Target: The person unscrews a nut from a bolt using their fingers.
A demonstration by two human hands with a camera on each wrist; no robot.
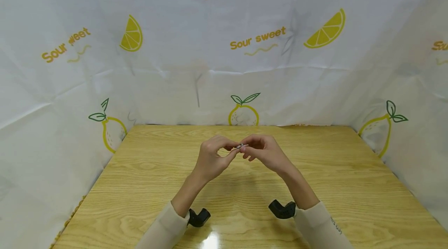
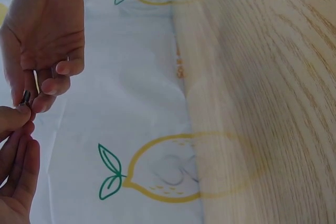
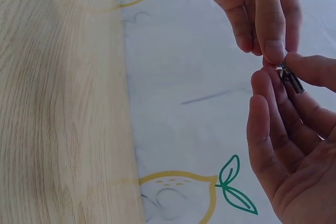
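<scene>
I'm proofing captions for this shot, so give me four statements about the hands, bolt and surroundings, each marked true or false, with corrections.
1. The left hand and right hand meet at the bolt. True.
2. The bolt lies on the table. False: the hands hold it up off the table.
3. The cloth is printed with strawberries. False: it shows lemons.
4. The sleeves are pale. True.

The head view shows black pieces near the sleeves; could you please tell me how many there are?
2: one black piece beside the left sleeve, another black piece beside the right sleeve. Any beneath the sleeves would be hidden.
</scene>
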